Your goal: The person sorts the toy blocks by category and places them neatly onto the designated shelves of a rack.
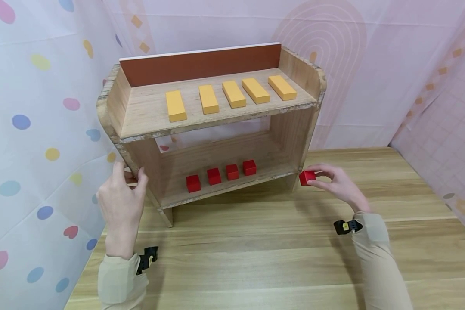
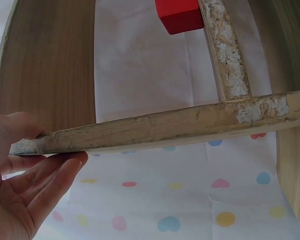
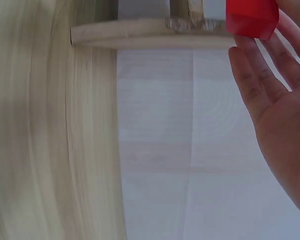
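Note:
A small two-tier wooden shelf (image 1: 232, 113) stands at a slant on the table. At its left side, my left hand (image 1: 121, 202) grips the upright side board (image 2: 140, 131), thumb on one face and fingers on the other. Beyond the shelf's right side, my right hand (image 1: 339, 185) pinches a red cube (image 1: 307, 178) between thumb and fingertips, close to the right leg. The same cube (image 3: 252, 19) shows at the top of the right wrist view. Several more red cubes (image 1: 214, 176) sit in a row on the lower board.
Several yellow rectangular blocks (image 1: 234, 94) lie spaced in a row on the upper board, in front of a brown back strip (image 1: 201, 64). The wood-grain table (image 1: 255, 258) extends in front and to the right. Patterned cloth (image 1: 42, 129) hangs behind and at the left.

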Action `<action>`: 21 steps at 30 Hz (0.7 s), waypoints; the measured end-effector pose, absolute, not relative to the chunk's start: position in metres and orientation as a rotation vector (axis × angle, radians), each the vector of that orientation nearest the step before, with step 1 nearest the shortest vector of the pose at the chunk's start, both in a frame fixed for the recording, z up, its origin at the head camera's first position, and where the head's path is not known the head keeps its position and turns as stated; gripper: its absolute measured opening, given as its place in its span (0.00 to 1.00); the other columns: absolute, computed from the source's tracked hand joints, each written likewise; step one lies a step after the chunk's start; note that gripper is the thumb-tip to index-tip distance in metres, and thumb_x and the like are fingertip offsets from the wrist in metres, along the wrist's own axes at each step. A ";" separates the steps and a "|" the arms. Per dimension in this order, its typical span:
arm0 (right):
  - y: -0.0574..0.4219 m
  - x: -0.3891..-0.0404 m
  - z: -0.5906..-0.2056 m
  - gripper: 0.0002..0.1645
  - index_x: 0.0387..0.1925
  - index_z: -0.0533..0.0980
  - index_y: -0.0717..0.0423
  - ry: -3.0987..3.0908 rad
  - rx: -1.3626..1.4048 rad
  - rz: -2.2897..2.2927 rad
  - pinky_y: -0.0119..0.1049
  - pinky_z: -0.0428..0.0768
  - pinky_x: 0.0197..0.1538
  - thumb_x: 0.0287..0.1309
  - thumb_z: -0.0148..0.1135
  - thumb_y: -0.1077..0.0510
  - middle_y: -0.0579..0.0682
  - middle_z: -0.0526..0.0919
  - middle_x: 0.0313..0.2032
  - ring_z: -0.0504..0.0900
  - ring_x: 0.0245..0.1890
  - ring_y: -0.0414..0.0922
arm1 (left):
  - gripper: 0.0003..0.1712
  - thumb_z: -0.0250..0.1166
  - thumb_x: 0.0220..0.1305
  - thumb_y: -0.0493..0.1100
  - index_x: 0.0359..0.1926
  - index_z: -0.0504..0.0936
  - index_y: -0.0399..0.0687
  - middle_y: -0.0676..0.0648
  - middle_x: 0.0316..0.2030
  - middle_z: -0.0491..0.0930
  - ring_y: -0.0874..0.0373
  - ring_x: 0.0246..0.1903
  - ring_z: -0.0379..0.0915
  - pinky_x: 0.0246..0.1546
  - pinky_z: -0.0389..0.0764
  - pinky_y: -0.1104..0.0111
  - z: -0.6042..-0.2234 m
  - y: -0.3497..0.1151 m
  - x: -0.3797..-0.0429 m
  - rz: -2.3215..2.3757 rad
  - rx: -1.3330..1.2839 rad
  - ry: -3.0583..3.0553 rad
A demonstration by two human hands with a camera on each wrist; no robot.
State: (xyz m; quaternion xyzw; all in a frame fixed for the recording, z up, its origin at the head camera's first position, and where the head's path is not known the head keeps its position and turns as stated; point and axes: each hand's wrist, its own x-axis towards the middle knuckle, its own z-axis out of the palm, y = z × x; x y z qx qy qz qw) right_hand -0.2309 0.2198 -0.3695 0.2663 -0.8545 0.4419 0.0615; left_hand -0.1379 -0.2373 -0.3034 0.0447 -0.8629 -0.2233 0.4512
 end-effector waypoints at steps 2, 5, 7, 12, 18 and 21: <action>0.215 -0.233 -0.370 0.20 0.50 0.78 0.64 -2.560 0.828 1.334 0.19 0.73 0.49 0.53 0.65 0.66 0.62 0.83 0.47 0.78 0.41 0.28 | 0.12 0.59 0.61 0.40 0.36 0.73 0.32 0.32 0.25 0.83 0.36 0.23 0.79 0.23 0.71 0.49 -0.303 -0.237 -0.138 -0.551 0.112 -2.134; 0.207 -0.235 -0.370 0.20 0.49 0.78 0.62 -2.531 0.851 1.332 0.22 0.75 0.51 0.53 0.65 0.66 0.61 0.83 0.47 0.80 0.41 0.32 | 0.12 0.59 0.61 0.40 0.36 0.73 0.31 0.32 0.25 0.83 0.36 0.22 0.79 0.23 0.72 0.49 -0.303 -0.237 -0.138 -0.551 0.112 -2.135; 0.202 -0.236 -0.370 0.20 0.49 0.79 0.62 -2.511 0.863 1.335 0.24 0.75 0.51 0.52 0.66 0.66 0.60 0.83 0.47 0.80 0.41 0.33 | 0.12 0.59 0.61 0.40 0.36 0.73 0.32 0.32 0.25 0.83 0.36 0.22 0.79 0.23 0.72 0.48 -0.303 -0.238 -0.138 -0.551 0.112 -2.136; 0.188 -0.239 -0.370 0.20 0.47 0.79 0.62 -2.448 0.893 1.330 0.24 0.76 0.51 0.50 0.67 0.67 0.58 0.84 0.45 0.80 0.40 0.33 | 0.12 0.59 0.61 0.40 0.36 0.73 0.31 0.32 0.25 0.83 0.37 0.22 0.79 0.23 0.72 0.48 -0.303 -0.238 -0.138 -0.550 0.114 -2.139; 0.171 -0.246 -0.374 0.20 0.47 0.80 0.63 -2.388 0.926 1.268 0.30 0.78 0.44 0.48 0.68 0.68 0.58 0.84 0.43 0.77 0.35 0.34 | 0.11 0.59 0.61 0.40 0.34 0.72 0.32 0.32 0.24 0.83 0.37 0.21 0.79 0.23 0.73 0.49 -0.304 -0.238 -0.138 -0.545 0.109 -2.138; 0.162 -0.248 -0.376 0.20 0.47 0.80 0.64 -2.381 0.918 1.248 0.33 0.79 0.39 0.49 0.68 0.67 0.59 0.83 0.44 0.79 0.34 0.38 | 0.11 0.59 0.61 0.40 0.34 0.72 0.32 0.32 0.24 0.83 0.37 0.21 0.79 0.23 0.73 0.49 -0.304 -0.238 -0.138 -0.545 0.107 -2.135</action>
